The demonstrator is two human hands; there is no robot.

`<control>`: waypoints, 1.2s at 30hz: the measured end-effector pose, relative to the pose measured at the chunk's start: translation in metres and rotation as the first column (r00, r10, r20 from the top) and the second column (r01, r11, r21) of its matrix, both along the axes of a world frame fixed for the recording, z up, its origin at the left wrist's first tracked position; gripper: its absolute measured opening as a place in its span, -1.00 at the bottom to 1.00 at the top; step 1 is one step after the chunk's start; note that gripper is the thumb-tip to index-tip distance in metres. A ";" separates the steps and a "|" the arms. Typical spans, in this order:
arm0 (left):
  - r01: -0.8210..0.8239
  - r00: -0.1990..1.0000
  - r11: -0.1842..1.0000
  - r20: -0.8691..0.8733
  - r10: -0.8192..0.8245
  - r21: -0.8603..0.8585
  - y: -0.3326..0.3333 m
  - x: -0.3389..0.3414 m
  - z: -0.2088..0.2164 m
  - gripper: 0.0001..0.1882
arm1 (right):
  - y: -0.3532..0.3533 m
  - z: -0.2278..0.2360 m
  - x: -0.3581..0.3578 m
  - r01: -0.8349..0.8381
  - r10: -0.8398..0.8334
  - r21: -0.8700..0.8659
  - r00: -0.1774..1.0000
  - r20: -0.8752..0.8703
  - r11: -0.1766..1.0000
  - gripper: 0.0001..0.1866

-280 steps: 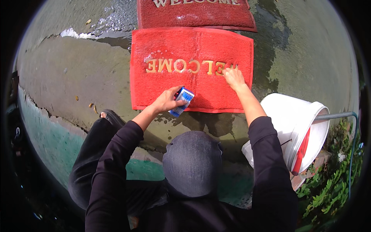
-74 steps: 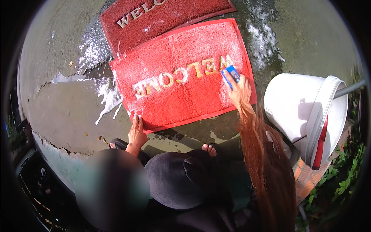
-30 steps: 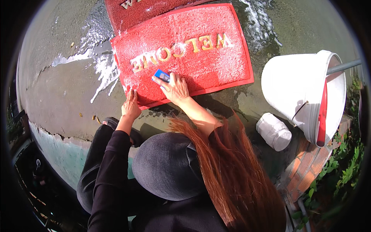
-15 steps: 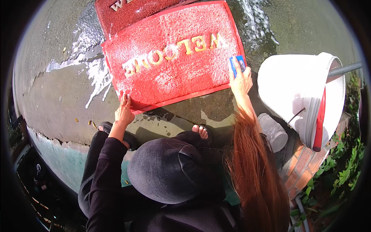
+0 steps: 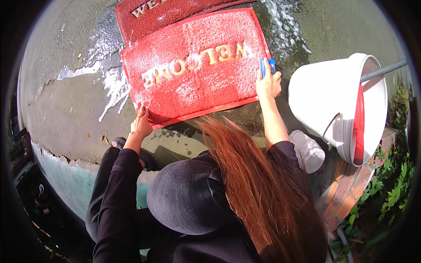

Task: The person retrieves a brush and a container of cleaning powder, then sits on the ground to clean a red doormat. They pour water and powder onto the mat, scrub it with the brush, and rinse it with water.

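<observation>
A red doormat point(image 5: 197, 87) with yellow raised letters lies flat on the wet concrete, whitish suds spread over its pile. My left hand point(image 5: 141, 125) rests on its near left corner, fingers stretched out and holding nothing. At the right edge of the mat, my right hand point(image 5: 269, 85) is closed around a small blue scrubbing brush point(image 5: 267, 67). The side of the brush facing the mat is partly hidden, so its contact with the pile is hard to make out.
A darker red doormat point(image 5: 175, 15) lies beyond the first. On the right, a white bucket point(image 5: 320, 92) lies tipped, with a red object point(image 5: 359, 127) and a grey pipe point(image 5: 383, 70) at its mouth. Nearby are a clear plastic container point(image 5: 308, 151), bricks point(image 5: 346, 184) and plants point(image 5: 394, 184).
My long hair has swung left, baring more of the right forearm. The right hand stays by the mat's right edge with the brush; the left hand keeps its place on the corner.
</observation>
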State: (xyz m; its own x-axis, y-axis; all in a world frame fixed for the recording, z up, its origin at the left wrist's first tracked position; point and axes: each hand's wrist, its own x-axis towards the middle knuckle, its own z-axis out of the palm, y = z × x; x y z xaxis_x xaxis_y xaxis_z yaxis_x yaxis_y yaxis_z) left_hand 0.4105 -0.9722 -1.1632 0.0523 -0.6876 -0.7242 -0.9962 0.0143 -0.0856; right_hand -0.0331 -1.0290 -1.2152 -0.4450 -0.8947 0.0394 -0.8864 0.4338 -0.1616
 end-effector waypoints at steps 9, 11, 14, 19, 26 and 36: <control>0.079 0.986 0.990 -0.154 -0.060 0.118 -0.065 0.000 0.090 -0.30 | 0.086 0.044 0.022 -0.146 0.069 0.225 0.945 0.320 0.963 -0.29; 0.078 0.954 0.985 -0.300 -0.029 0.152 -0.080 -0.024 0.113 -0.27 | 0.051 0.045 0.035 -0.227 0.309 -0.210 0.672 0.673 0.951 -0.28; -0.282 0.529 0.923 -0.759 0.378 0.263 -0.075 -0.064 0.122 -0.26 | -0.004 0.117 0.114 -0.098 -0.052 0.018 -0.355 0.933 0.995 -0.47; -0.379 -0.171 0.593 -0.684 0.709 0.710 -0.084 -0.096 0.199 -0.41 | -0.017 0.186 0.189 -0.363 -0.160 -0.105 -0.629 0.761 0.926 -0.49; -0.491 -0.061 0.680 -0.800 0.597 0.545 -0.068 -0.019 0.206 -0.50 | 0.020 0.337 0.020 -0.110 0.389 -0.611 0.854 0.345 0.784 -0.78; -0.552 0.025 0.648 -0.766 0.642 0.525 -0.072 0.033 0.119 -0.46 | 0.118 0.342 -0.201 0.338 -0.443 0.440 0.882 0.159 0.832 -0.56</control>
State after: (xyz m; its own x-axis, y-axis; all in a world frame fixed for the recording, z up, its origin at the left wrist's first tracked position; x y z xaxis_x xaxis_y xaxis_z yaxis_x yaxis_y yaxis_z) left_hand 0.4438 -1.0437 -1.0444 -0.2228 -0.7084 -0.6698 -0.1044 -0.6657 0.7388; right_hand -0.2339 -0.9112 -0.8733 -0.7079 -0.5603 -0.4301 -0.5825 0.8075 -0.0931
